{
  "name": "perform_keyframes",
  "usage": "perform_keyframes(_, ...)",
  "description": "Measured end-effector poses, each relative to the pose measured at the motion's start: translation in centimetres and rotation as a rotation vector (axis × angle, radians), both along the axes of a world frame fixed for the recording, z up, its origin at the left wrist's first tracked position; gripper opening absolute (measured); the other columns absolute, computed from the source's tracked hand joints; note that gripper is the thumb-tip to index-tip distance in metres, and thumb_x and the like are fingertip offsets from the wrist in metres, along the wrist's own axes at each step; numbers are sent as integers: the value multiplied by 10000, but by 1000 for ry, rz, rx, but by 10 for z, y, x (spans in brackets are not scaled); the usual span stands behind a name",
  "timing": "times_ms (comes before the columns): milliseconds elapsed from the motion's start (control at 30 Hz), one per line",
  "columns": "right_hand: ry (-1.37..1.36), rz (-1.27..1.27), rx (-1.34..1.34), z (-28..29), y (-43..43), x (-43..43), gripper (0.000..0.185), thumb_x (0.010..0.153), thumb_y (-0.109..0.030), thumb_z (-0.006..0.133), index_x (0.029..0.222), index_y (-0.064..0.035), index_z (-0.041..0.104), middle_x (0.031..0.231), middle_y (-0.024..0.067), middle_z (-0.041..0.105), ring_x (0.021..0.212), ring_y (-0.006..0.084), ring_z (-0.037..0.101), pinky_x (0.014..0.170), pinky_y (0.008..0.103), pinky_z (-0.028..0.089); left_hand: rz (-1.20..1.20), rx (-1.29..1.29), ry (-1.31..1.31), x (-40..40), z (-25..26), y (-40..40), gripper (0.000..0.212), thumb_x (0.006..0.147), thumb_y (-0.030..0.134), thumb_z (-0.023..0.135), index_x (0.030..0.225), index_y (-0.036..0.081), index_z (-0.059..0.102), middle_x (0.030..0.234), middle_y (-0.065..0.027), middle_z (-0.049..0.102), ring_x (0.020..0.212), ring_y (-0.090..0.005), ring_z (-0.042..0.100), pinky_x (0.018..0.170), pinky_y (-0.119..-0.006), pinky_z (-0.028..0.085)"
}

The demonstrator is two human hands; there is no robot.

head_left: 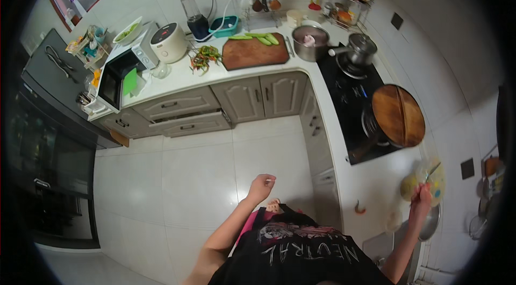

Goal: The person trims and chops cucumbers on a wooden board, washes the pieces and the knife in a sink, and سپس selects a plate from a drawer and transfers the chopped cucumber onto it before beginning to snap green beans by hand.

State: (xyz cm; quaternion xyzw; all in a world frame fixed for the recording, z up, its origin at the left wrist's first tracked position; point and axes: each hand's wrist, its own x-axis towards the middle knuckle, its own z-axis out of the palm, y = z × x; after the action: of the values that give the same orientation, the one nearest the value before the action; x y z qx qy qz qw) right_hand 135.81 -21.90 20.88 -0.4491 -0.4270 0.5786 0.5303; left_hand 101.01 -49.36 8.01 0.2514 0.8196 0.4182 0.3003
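Over the counter at the right, my right hand (421,198) is closed on the top of a clear plastic bag (437,178) with coloured dots. A yellowish thing (408,188) shows beside the bag; I cannot tell what it is. My left hand (262,187) hangs above the floor in front of my body, fingers loosely curled, with nothing seen in it. A metal basin (430,222) lies just below my right hand. On the white counter to the left of that hand is a small reddish pepper (360,208).
A wok with a wooden lid (398,115) and a lidded saucepan (360,49) stand on the black hob (342,99). Farther back are a steel pot (309,49), a cutting board (256,53) with green cucumber pieces, peppers (204,58) and an open microwave (111,83). One drawer (193,123) sticks out.
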Motion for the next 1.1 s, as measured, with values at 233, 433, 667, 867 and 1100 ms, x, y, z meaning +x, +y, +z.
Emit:
perform_keyframes(233, -176, 278, 130, 48, 106, -288, 140, 780, -135, 471, 883, -43, 494, 761, 21, 520, 591, 52, 425, 490, 178, 309, 46, 118, -6, -201, 17, 78, 142, 738, 122, 507, 844, 36, 550, 859, -89, 545, 738, -166, 536, 647, -251, 430)
perform_keyframes(433, -233, 596, 216, 79, 206, -524, 64, 754, -95, 490, 748, -33, 472, 619, 48, 516, 485, 70, 426, 427, 163, 315, 248, 111, 40, -367, 10, 118, 152, 738, 137, 495, 826, 33, 561, 786, -112, 573, 699, -187, 565, 614, -263, 431)
perform_keyframes(667, -12, 703, 367, 147, 311, -836, 118, 736, -114, 521, 754, 3, 514, 604, 34, 509, 523, 77, 465, 459, 174, 359, 456, 6, 144, -543, 57, 165, 154, 734, 140, 493, 812, 26, 561, 747, -107, 580, 680, -191, 568, 603, -269, 430)
perform_keyframes(867, -247, 538, 806, 165, 353, -1109, 190, 720, -197, 540, 714, -9, 563, 592, 13, 537, 536, 73, 480, 491, 195, 360, 430, -42, 152, -690, 35, 209, 138, 723, 127, 500, 787, 19, 558, 738, -132, 569, 663, -218, 564, 603, -293, 434)
perform_keyframes(1100, -546, 264, 1075, 129, 357, -1379, 325, 655, -375, 538, 775, -78, 589, 726, 109, 580, 715, 257, 546, 646, 342, 412, 252, -23, 464, -892, -11, 231, 203, 743, 200, 474, 734, 7, 535, 702, -177, 525, 680, -332, 497, 609, -387, 400)
